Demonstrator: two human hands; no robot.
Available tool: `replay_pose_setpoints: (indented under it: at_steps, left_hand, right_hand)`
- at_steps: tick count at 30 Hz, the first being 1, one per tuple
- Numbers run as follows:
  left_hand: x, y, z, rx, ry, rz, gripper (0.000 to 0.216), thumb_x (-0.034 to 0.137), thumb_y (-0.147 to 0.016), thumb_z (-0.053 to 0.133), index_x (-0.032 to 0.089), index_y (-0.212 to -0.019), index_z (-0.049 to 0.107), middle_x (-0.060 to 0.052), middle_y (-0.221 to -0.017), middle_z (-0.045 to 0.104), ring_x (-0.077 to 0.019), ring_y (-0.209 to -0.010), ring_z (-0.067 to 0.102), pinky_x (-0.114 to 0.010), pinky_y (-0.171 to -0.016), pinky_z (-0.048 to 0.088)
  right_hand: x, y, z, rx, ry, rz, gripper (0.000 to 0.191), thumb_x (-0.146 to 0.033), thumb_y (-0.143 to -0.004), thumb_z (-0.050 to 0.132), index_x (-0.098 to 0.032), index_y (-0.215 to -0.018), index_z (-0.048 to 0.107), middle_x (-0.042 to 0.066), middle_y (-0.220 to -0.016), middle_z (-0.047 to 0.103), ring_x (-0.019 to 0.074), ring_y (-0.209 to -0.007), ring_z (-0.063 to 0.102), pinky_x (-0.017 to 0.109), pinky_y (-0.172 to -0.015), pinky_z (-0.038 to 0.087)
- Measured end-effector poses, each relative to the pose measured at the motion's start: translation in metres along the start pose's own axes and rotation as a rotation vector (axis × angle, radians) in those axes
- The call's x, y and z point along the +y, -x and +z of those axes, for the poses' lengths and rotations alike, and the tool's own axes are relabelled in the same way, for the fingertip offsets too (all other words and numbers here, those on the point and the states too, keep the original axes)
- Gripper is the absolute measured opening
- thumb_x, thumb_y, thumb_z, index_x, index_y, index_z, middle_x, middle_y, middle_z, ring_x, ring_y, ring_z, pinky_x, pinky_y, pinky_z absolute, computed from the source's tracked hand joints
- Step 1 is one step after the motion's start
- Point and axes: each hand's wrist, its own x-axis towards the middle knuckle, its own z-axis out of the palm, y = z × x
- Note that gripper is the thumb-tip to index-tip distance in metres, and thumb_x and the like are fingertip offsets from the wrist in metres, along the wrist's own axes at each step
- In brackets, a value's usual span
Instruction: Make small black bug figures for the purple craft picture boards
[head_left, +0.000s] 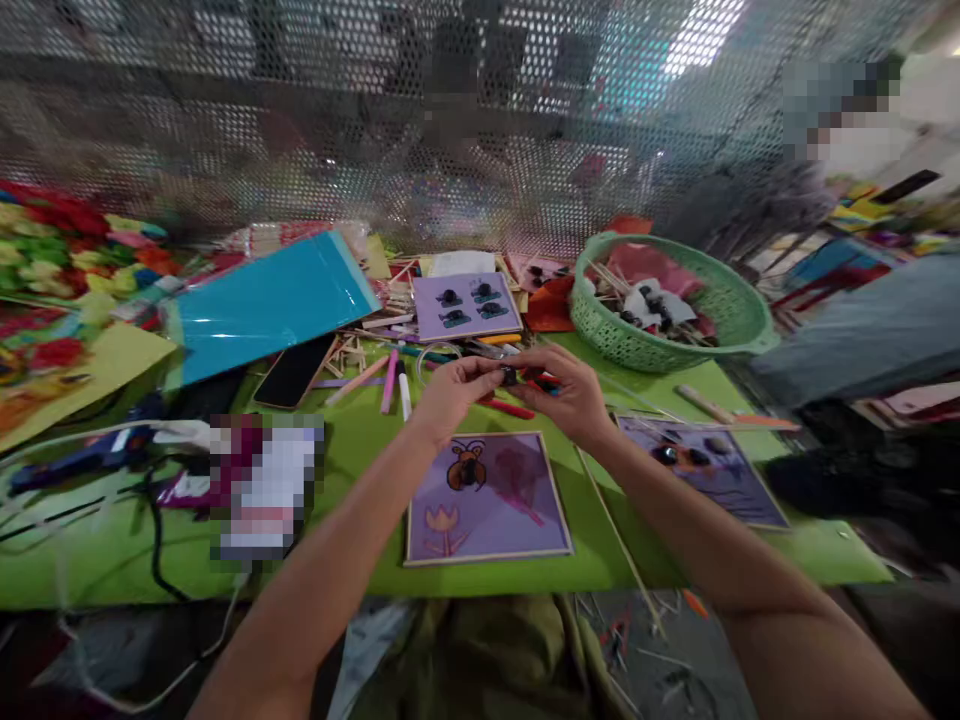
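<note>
My left hand [457, 395] and my right hand [566, 390] meet above the middle of the table. Their fingertips pinch a small dark, shiny piece [508, 375], too small to name for certain. Below them lies a purple picture board [517, 535] with a thin pale wooden frame. It bears an orange and black bug figure [466, 468], a pink shape [519, 480] and a pale flower outline [442, 522]. Just behind my hands, a red marker [512, 409] and other pens lie on the green tabletop.
A green basket [645, 345] of sticks and dark pieces stands back right. Another framed purple picture [739, 490] lies right, near a glue gun stick-like tool [705, 403]. A blue sheet [277, 300], a phone [295, 372] and cables [156, 530] occupy the left. Perforated mesh [375, 130] rises behind.
</note>
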Motion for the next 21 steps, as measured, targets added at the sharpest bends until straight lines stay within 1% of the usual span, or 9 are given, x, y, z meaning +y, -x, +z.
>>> replay_pose_setpoints:
  at_steps: [5,12,15,18,21]
  left_hand:
    - [-0.0002,0.0015,0.0014,-0.019,-0.026,-0.01,0.031,0.036,-0.062,0.088,0.016,-0.083,0.079,-0.001,-0.075,0.07,-0.0081,-0.066,0.053,-0.024,-0.066,0.043]
    - [0.0036,0.0036,0.003,-0.057,-0.064,0.007,0.03,0.036,-0.064,0.087,0.016,-0.084,0.077,-0.001,-0.082,0.073,-0.01,-0.073,0.059,-0.027,-0.075,0.048]
    - [0.0043,0.0048,0.0027,-0.079,-0.097,0.025,0.032,0.036,-0.062,0.089,0.016,-0.083,0.074,-0.002,-0.082,0.072,-0.0117,-0.077,0.062,-0.029,-0.08,0.049]
    - [0.0037,0.0052,0.0022,-0.109,-0.106,0.017,0.033,0.035,-0.064,0.087,0.015,-0.084,0.071,-0.001,-0.08,0.07,-0.0111,-0.074,0.062,-0.03,-0.079,0.051]
    - [0.0029,0.0051,0.002,-0.131,-0.102,0.016,0.03,0.034,-0.07,0.084,0.015,-0.084,0.066,0.001,-0.076,0.066,-0.0095,-0.068,0.061,-0.03,-0.075,0.052]
  right_hand:
    - [-0.0015,0.0006,-0.0006,0.004,0.001,0.046,0.018,-0.028,-0.088,0.075,-0.025,-0.105,0.076,0.005,-0.099,0.076,0.0185,-0.09,0.071,0.031,-0.074,0.058]
    - [-0.0019,0.0014,-0.0013,0.015,0.027,0.014,0.017,-0.027,-0.087,0.075,-0.026,-0.104,0.076,0.004,-0.096,0.076,0.0187,-0.089,0.07,0.031,-0.072,0.058]
    - [-0.002,0.0024,-0.0014,0.014,0.066,-0.014,0.018,-0.026,-0.087,0.074,-0.027,-0.105,0.076,0.005,-0.097,0.077,0.0202,-0.091,0.071,0.033,-0.076,0.059]
    - [-0.0008,0.0039,-0.0011,0.021,0.105,-0.067,0.019,-0.024,-0.088,0.073,-0.027,-0.107,0.076,0.005,-0.099,0.078,0.0209,-0.092,0.073,0.035,-0.082,0.06]
    - [0.0015,0.0054,-0.0014,0.004,0.163,-0.104,0.019,-0.024,-0.089,0.071,-0.028,-0.107,0.077,0.004,-0.098,0.079,0.0212,-0.091,0.074,0.035,-0.082,0.061]
